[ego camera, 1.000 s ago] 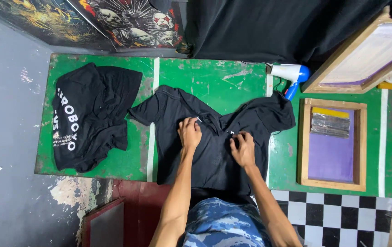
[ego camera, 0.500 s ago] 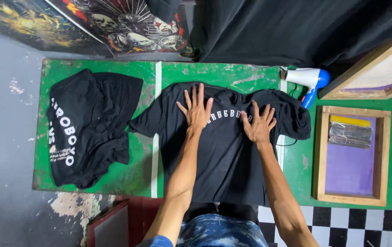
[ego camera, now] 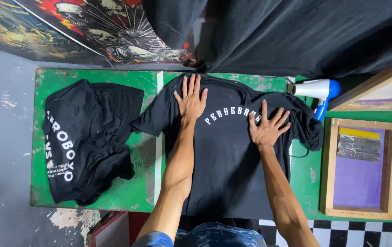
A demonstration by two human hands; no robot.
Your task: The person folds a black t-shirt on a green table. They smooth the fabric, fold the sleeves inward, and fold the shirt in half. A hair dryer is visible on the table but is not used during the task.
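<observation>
Both hands lie flat with fingers spread on a black T-shirt (ego camera: 223, 164) laid across the green table (ego camera: 145, 192): the left hand (ego camera: 190, 98) near the collar, the right hand (ego camera: 267, 128) beside the sleeve. A folded black shirt (ego camera: 86, 142) lies apart to the left, and a hair dryer (ego camera: 317, 91) sits just past the right sleeve.

Bare green table (ego camera: 113, 192) shows in a narrow strip between the spread black T-shirt (ego camera: 228, 174) and the heaped black shirts (ego camera: 86, 142) on the left, wide enough for a hand. On the right, a white-and-blue hair dryer (ego camera: 317, 89) lies just beside the shirt's sleeve, and a wooden screen-printing frame (ego camera: 360, 167) blocks the near right. Dark hanging cloth (ego camera: 296, 32) overhangs the far edge.
</observation>
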